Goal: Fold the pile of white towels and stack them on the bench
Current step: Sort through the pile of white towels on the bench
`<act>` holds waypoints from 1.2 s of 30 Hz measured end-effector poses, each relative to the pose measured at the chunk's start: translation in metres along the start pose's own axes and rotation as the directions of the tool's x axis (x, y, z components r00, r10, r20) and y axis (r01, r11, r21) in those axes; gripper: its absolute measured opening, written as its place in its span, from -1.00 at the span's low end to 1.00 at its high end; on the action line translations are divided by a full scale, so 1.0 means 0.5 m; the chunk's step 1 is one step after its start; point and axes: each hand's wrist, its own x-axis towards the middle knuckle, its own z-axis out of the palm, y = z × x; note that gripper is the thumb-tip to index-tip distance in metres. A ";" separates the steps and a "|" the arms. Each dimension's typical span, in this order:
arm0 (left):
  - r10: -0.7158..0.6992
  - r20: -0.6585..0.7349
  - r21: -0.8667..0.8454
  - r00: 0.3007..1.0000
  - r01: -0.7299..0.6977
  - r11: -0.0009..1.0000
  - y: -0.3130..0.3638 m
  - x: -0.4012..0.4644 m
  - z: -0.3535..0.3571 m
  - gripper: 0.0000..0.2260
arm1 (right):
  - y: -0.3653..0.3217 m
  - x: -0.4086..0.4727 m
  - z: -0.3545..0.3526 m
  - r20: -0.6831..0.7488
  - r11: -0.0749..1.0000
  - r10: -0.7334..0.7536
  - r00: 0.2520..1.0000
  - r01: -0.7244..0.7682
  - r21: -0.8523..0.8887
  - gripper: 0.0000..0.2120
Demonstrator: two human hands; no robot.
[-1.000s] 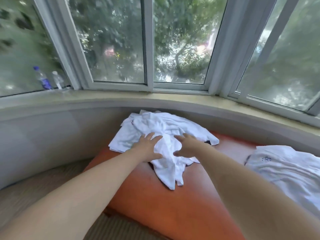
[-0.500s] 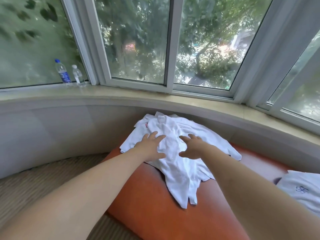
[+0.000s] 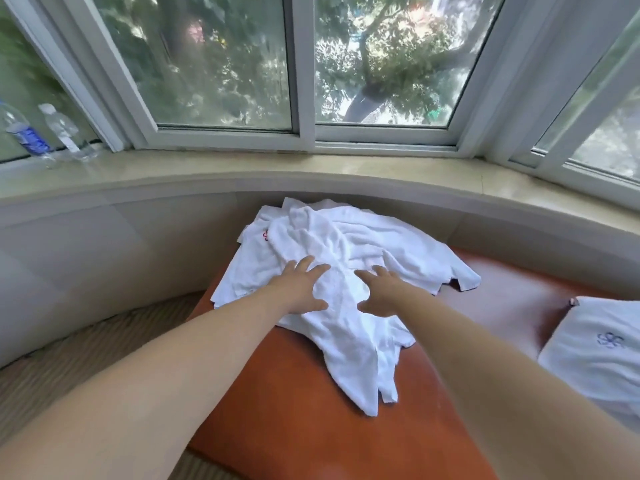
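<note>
- My left hand [image 3: 299,289] lies flat, fingers spread, on the crumpled pile of white terry towels [image 3: 346,268]; it pinches nothing.
- My right hand [image 3: 379,292] rests beside it on the same cloth, fingers spread; the two grips are near each other but apart.
- The pile sits at the far end of the orange leather-topped worktop [image 3: 294,410], against the curved wall under the window sill [image 3: 311,168], one loose end trailing toward me.
- Progress: the pile looks unfolded, so most of the work remains.
- At the right edge lies a flatter white towel with a blue embroidered emblem [image 3: 602,355]; it may be already folded, but the view cuts it off.
- Two clear plastic water bottles [image 3: 41,133] stand on the sill, far left.
</note>
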 end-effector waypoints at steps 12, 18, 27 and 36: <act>0.104 0.165 0.070 0.981 -0.117 0.991 -0.102 0.256 -0.004 -0.17 | -0.032 0.201 0.009 0.113 0.983 0.126 0.986 -0.140 0.122 -0.22; 0.099 0.244 0.089 0.965 -0.123 0.988 -0.138 0.356 0.037 -0.07 | -0.044 0.296 0.038 0.127 0.967 0.115 0.985 -0.140 0.211 -0.12; 0.049 0.379 0.151 0.924 -0.114 0.982 -0.154 0.487 0.070 0.28 | -0.067 0.450 0.085 0.208 0.937 0.153 0.966 -0.209 0.279 0.40; 0.136 0.329 0.125 0.934 -0.186 0.974 -0.166 0.502 0.093 0.22 | -0.082 0.467 0.101 0.165 0.915 0.220 0.962 -0.262 0.306 0.34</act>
